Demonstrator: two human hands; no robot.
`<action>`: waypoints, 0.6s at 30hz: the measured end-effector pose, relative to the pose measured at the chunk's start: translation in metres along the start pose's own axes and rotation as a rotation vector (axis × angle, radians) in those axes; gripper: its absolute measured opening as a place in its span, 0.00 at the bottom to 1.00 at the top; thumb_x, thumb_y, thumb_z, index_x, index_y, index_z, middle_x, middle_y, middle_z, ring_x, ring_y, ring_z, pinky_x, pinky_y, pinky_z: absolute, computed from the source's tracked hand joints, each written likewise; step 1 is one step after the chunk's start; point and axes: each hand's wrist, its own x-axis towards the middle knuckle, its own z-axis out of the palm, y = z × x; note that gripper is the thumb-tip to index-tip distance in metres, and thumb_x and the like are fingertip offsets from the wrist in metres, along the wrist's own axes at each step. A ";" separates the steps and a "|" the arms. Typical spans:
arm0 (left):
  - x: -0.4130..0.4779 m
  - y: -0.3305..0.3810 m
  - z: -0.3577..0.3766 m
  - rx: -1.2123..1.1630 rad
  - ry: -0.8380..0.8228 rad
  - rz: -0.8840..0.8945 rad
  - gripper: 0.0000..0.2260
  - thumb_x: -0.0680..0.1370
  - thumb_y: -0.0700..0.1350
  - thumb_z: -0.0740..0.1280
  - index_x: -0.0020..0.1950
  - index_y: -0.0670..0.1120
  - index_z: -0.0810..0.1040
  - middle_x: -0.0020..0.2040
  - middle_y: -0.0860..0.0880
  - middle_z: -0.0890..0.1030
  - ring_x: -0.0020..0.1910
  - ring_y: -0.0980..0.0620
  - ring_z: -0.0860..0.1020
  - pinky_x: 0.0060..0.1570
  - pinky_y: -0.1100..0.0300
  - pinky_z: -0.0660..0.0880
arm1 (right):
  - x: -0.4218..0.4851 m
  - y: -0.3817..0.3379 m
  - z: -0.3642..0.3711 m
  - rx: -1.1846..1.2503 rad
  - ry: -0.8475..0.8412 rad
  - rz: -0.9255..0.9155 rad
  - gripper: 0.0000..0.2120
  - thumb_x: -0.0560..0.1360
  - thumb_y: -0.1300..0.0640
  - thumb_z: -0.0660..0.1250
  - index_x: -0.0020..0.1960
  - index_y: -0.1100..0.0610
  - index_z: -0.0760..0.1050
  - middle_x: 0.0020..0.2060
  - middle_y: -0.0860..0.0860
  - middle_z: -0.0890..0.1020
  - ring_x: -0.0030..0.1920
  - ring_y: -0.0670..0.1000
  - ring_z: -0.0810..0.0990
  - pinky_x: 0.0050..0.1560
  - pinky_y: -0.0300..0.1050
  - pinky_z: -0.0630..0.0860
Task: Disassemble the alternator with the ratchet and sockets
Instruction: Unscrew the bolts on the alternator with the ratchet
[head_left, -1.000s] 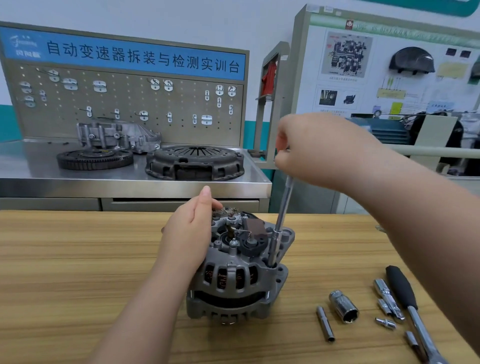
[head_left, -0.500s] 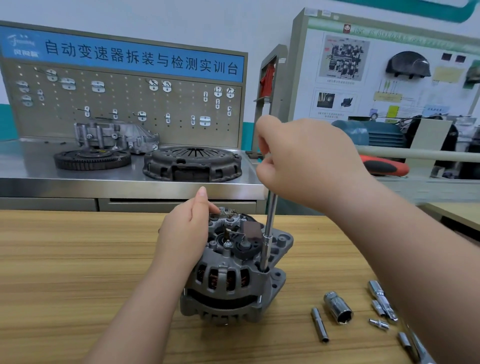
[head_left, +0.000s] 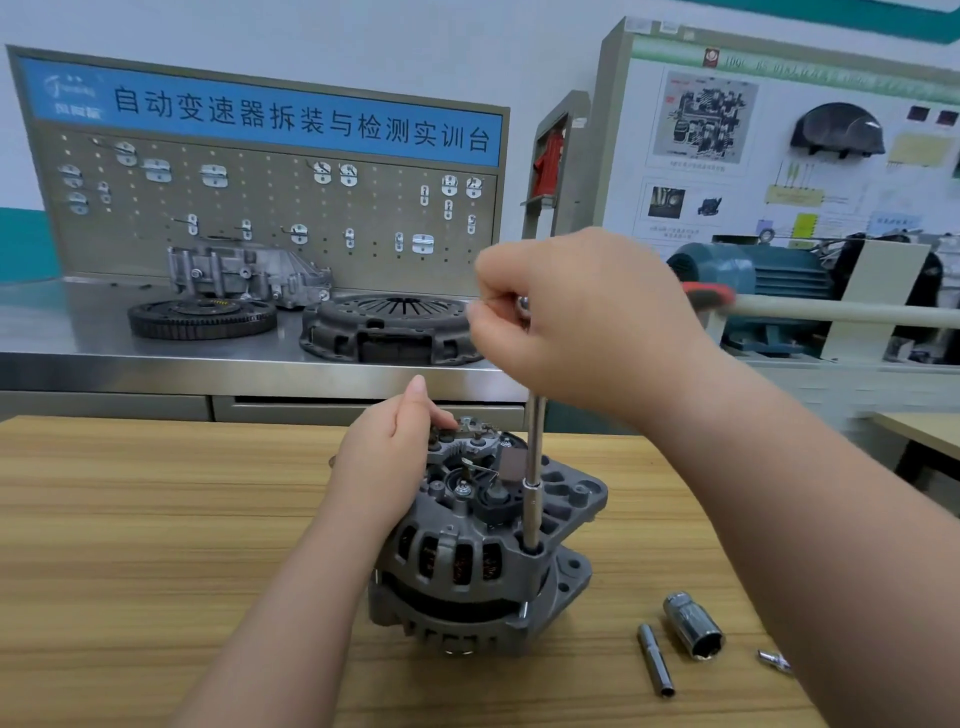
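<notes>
A grey alternator (head_left: 467, 566) stands upright on the wooden table (head_left: 130, 545), its open rear end with terminals facing up. My left hand (head_left: 387, 457) grips its upper left side, thumb raised. A long chrome extension bar with a socket (head_left: 533, 478) stands nearly vertical in a bolt hole on the alternator's right shoulder. My right hand (head_left: 582, 317) is curled round the bar's top end, above the alternator. The bolt under the socket is hidden.
To the right of the alternator lie a large chrome socket (head_left: 693, 626), a thin deep socket (head_left: 655, 660) and a small bit (head_left: 774, 661). Behind the table stand a steel bench (head_left: 156, 358) with a flywheel (head_left: 201, 318) and clutch cover (head_left: 389, 327), and a pegboard.
My right hand has swung left with the bar's top, so the bar has gone from leaning right to nearly vertical. The view has shifted, and the ratchet on the right has left the frame.
</notes>
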 end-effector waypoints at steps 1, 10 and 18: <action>0.000 0.000 0.000 0.012 0.012 0.000 0.24 0.84 0.50 0.51 0.33 0.54 0.79 0.42 0.57 0.82 0.48 0.55 0.78 0.44 0.59 0.68 | 0.000 0.001 0.000 -0.092 -0.013 0.058 0.17 0.77 0.53 0.58 0.32 0.53 0.57 0.26 0.47 0.64 0.29 0.50 0.65 0.29 0.43 0.56; -0.002 -0.002 -0.005 0.005 -0.023 -0.009 0.22 0.82 0.54 0.53 0.36 0.53 0.81 0.43 0.56 0.83 0.48 0.57 0.78 0.46 0.62 0.70 | -0.004 0.004 0.000 -0.220 -0.011 0.144 0.16 0.74 0.55 0.62 0.34 0.53 0.57 0.30 0.49 0.66 0.31 0.54 0.65 0.28 0.41 0.55; -0.004 0.002 -0.008 -0.056 -0.028 0.079 0.15 0.82 0.52 0.56 0.45 0.51 0.80 0.44 0.54 0.82 0.47 0.58 0.78 0.46 0.60 0.72 | -0.004 0.016 -0.003 0.233 -0.038 -0.053 0.20 0.71 0.62 0.66 0.31 0.47 0.57 0.25 0.47 0.65 0.28 0.47 0.65 0.33 0.46 0.64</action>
